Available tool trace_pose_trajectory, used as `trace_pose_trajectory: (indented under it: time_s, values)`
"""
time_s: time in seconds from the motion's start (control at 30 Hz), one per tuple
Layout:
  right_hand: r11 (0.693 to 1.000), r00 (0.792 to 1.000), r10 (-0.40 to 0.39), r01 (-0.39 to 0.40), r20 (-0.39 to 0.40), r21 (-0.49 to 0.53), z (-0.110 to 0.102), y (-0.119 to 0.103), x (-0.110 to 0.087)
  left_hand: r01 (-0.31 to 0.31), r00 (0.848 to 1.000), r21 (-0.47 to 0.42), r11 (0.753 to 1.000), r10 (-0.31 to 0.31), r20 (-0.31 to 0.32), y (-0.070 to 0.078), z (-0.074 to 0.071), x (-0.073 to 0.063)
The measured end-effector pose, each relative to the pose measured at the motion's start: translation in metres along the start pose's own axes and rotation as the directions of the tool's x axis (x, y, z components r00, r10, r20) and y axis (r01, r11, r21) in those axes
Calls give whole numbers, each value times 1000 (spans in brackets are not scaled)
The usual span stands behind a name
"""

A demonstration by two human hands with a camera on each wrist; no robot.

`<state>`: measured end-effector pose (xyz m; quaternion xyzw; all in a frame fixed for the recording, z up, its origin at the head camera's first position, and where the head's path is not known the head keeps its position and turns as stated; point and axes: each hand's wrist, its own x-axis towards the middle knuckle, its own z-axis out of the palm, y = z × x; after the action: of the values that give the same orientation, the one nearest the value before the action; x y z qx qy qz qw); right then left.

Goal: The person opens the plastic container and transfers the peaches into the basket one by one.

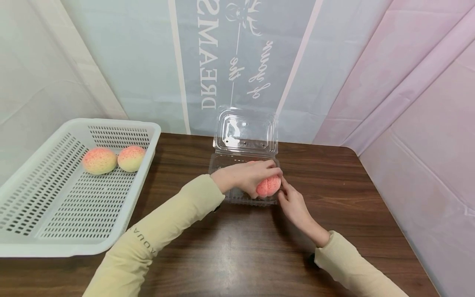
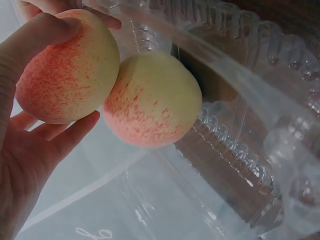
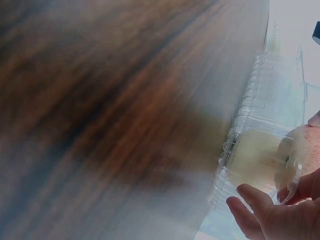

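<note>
The left hand [image 1: 252,175] has a firm grip on a red-and-yellow peach [image 1: 269,186], with fingers and thumb around it. The held peach is located at the right part of the clear plastic clamshell container [image 1: 245,201]. Contact between this peach and the container bottom cannot be determined.

A second peach [image 2: 152,100] sits inside the container, just beside the held one; whether the two touch cannot be told. The hinged lid [image 1: 245,128] stands raised at the far side of the container.

The right hand [image 1: 295,206] is positioned at the right side of the container. Its grip is loose, the fingers extended along the right wall.

The container rests on the dark wood-grain table [image 1: 230,255]. At the left of the table stands a white perforated plastic basket [image 1: 79,250]. Two further peaches, a left one [image 1: 99,161] and a right one [image 1: 131,159], lie side by side in its far part. A backdrop sheet [image 1: 148,70] with inverted lettering hangs behind the table.
</note>
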<state>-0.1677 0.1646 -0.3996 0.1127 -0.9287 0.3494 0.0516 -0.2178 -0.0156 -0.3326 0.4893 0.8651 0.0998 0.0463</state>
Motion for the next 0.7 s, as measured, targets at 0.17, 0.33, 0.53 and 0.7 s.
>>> trace_pose_trajectory:
  time_s: [0.17,0.33,0.53,0.7]
  values:
    - [1000,1000,-13,13,-8,-6,1,1,0,11,1000,-9,1000,-11,3,1,-6,-1]
    - [1000,1000,-9,9,7,6,0,2,0,16,1000,25,1000,-16,1,0,-10,-3]
    - [1000,1000,-5,5,8,5,1,2,1,14,1000,49,999,-16,24,-3,-13,-4]
    - [1000,1000,-12,12,11,11,0,1,0,21,999,43,999,-23,40,-5,-15,-5]
